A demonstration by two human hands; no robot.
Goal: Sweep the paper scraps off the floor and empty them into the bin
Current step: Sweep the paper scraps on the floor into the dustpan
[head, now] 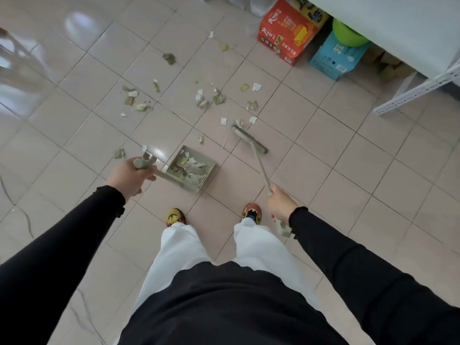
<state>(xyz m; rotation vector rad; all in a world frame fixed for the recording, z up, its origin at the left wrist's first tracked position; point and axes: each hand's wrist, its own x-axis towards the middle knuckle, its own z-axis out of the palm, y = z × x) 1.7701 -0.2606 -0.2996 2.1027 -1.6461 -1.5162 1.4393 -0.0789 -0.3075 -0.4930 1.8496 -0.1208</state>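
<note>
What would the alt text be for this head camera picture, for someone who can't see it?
Seen from above, a person's left hand holds a dustpan partly filled with paper scraps, while the right hand holds a broom on the tiled floor. More scraps lie scattered ahead, near a red box.

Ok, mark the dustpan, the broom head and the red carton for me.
dustpan (174, 174), head view, on its comb-toothed near edge.
broom head (250, 141), head view, middle of the bristle bar.
red carton (286, 33), head view, its printed front face.
</note>
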